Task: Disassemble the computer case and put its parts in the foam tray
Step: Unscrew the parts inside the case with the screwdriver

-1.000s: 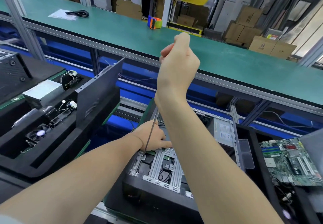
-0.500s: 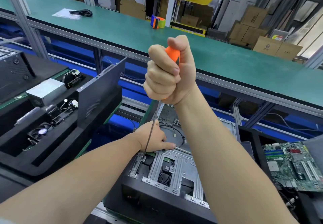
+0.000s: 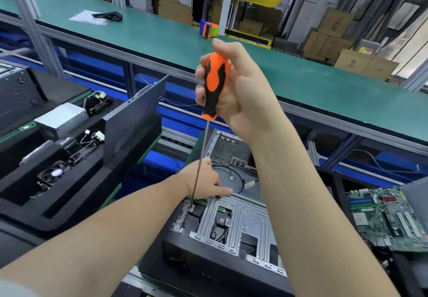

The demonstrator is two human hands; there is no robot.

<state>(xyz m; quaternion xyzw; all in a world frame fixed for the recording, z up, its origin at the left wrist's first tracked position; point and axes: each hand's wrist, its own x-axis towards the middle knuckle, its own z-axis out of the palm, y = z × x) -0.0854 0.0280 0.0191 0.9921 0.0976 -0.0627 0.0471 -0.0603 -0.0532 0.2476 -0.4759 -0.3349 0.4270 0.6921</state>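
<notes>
The open black computer case (image 3: 196, 257) lies low in the middle, with a silver metal bracket (image 3: 234, 222) across its inside. My right hand (image 3: 238, 95) grips the orange and black handle of a long screwdriver (image 3: 214, 83). Its thin shaft runs down to a screw (image 3: 191, 207) at the bracket's left corner. My left hand (image 3: 203, 183) rests on the case edge beside the shaft, index finger stretched along the bracket. The black foam tray (image 3: 69, 206) stands at the left and holds a fan (image 3: 54, 172), a silver power supply (image 3: 61, 118) and an upright side panel (image 3: 132, 120).
A green motherboard (image 3: 389, 218) lies at the right. Loose cables (image 3: 234, 176) sit inside the case. Behind runs a long green workbench (image 3: 301, 81) with a tape dispenser (image 3: 208, 28) and a black cable (image 3: 108, 16). Cardboard boxes (image 3: 333, 32) are stacked beyond.
My right hand has rotated on the screwdriver handle, so that more of the orange grip shows. The tip stays on the same screw. My left hand has hardly moved.
</notes>
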